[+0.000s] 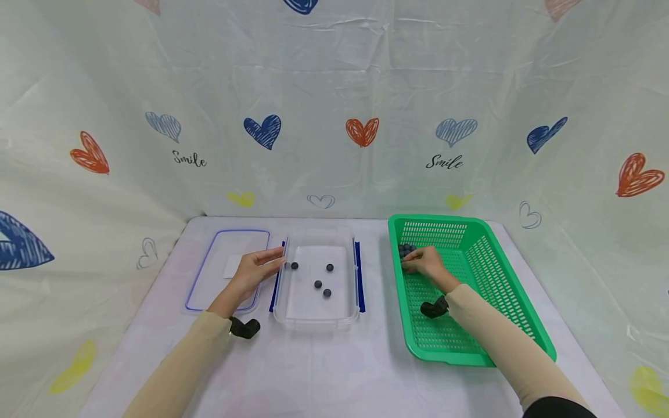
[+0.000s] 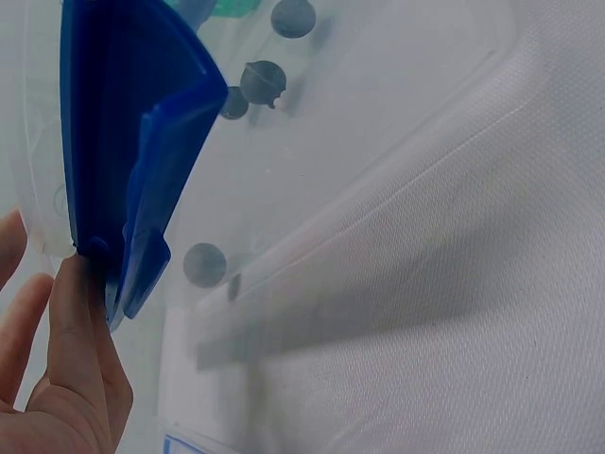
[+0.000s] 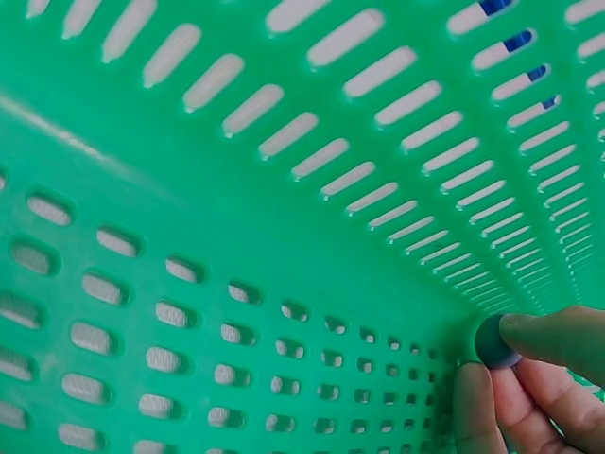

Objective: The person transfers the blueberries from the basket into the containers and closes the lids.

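Observation:
My right hand (image 1: 425, 262) reaches into the green basket (image 1: 473, 358) and pinches a blueberry (image 3: 492, 342) between thumb and fingers, close to the basket's wall. More blueberries (image 1: 406, 248) cluster at the left side of the basket, partly covered by that hand. At the left side of a clear plastic container (image 1: 316, 321), my left hand (image 1: 253, 270) has its fingers extended, the tips against the rim near a blue latch flap (image 2: 142, 123). Several blueberries (image 1: 327, 293) lie spread over the container's floor, one (image 1: 295, 266) near the left wall by the fingertips.
A clear lid (image 1: 201, 284) with a blue seal lies left of the container, partly behind the left hand. Another blue latch flap (image 1: 360, 278) hangs open on the container's right side. A white cloth covers the table (image 1: 324, 371); a heart-patterned curtain (image 1: 324, 87) stands behind.

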Demonstrator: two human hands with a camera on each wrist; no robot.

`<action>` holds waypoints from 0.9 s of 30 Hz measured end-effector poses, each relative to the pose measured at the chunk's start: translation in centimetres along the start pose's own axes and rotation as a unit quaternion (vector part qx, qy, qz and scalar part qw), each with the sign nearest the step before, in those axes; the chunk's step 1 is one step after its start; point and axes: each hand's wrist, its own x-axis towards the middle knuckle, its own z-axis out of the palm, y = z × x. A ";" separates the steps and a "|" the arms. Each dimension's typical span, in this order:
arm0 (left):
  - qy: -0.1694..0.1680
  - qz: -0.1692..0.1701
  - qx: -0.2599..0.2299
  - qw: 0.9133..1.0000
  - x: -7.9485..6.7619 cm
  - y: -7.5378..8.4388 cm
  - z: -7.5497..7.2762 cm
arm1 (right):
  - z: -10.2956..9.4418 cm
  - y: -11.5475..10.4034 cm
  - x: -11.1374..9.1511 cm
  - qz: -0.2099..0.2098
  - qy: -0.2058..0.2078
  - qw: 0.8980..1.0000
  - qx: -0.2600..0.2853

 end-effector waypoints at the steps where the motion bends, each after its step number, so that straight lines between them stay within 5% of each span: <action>1: -0.001 0.000 0.000 1.000 0.0 0.0 0.0 | 0.0 0.0 0.0 0.001 0.001 1.000 0.001; 27: 0.005 0.001 0.011 1.000 0.0 0.0 0.0 | -1.9 -2.2 -1.2 0.000 -0.023 0.996 0.083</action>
